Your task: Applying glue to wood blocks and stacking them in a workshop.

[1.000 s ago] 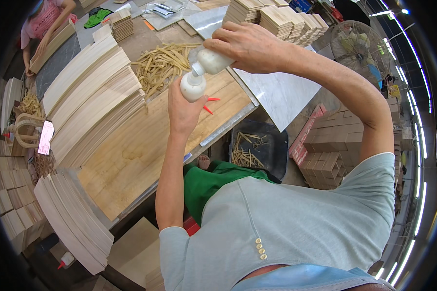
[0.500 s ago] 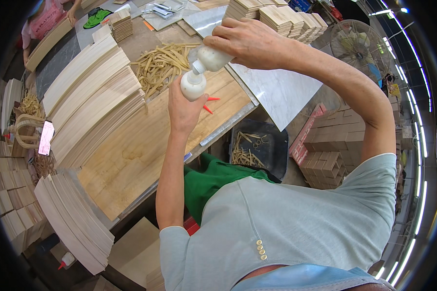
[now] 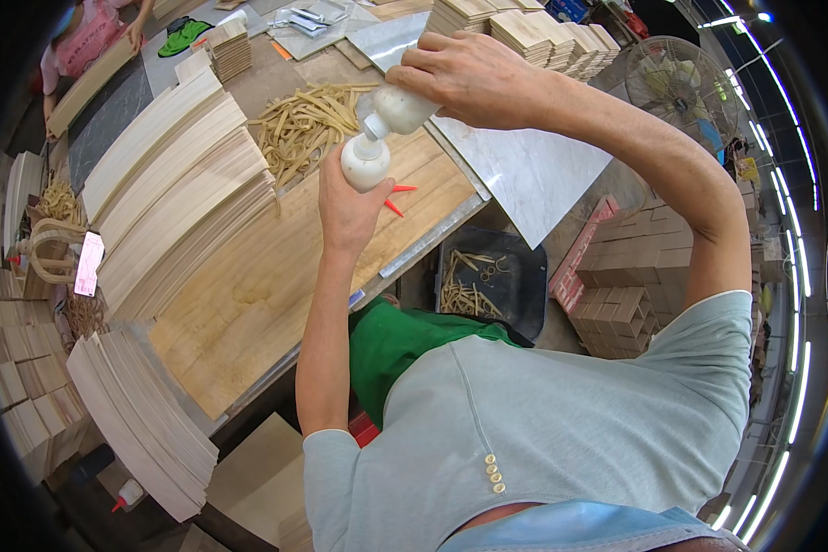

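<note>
My left hand point(image 3: 348, 204) is wrapped round a white squeeze bottle point(image 3: 366, 164) held upright over the wooden work board point(image 3: 239, 304). Above it, my right hand point(image 3: 465, 78) grips a second, translucent white bottle point(image 3: 400, 110), tipped over so that its neck points down to the left. The two bottle mouths meet, or nearly so; whether liquid runs between them I cannot tell. Just right of my left hand, two red nozzle tips point(image 3: 397, 199) lie on the board.
Long thin wooden slats point(image 3: 179, 189) are stacked on the left. Behind the bottles lies a heap of tan rubber bands point(image 3: 308, 129). A black bin point(image 3: 515, 285) stands below the table edge, near stacked wooden blocks point(image 3: 635, 258). At the far left another person point(image 3: 87, 46) holds a board.
Both bottles stay mouth to mouth, with my hands almost still. At the far left, the other person and their board have shifted slightly.
</note>
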Tool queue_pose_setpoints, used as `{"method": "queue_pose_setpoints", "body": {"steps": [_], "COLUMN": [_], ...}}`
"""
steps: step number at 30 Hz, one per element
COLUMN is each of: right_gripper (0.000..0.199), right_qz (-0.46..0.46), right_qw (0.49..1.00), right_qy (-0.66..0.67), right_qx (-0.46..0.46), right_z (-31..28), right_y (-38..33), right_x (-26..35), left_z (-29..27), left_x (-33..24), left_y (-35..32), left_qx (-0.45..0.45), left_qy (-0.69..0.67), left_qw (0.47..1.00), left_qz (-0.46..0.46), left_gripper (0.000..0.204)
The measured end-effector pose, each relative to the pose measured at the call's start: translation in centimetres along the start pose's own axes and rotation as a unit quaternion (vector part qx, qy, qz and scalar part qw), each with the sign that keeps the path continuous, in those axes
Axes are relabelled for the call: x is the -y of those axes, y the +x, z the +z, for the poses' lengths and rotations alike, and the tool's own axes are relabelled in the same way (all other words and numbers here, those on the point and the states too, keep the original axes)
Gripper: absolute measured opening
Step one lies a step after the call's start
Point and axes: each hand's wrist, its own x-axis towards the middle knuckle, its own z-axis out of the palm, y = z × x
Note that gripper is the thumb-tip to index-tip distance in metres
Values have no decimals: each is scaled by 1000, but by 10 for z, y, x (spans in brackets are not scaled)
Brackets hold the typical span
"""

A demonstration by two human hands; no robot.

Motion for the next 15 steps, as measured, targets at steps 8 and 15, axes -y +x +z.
{"method": "queue_pose_setpoints", "body": {"steps": [8,15], "right_gripper": [43,57], "right_qz": [-4,-11], "right_qw": [1000,1000], "right_qy": [-6,-4], "right_qx": [1,-13], "right_z": [-3,-1], "right_y": [0,1], "right_x": [1,-1], "left_z": [0,-1], "left_x": [-1,-2], "left_y": [0,0], "left_qx": [-6,-2], "left_qy": [6,9], "left_qw": [1000,1000], "left_qz": [2,3], "left_gripper": [64,65]}}
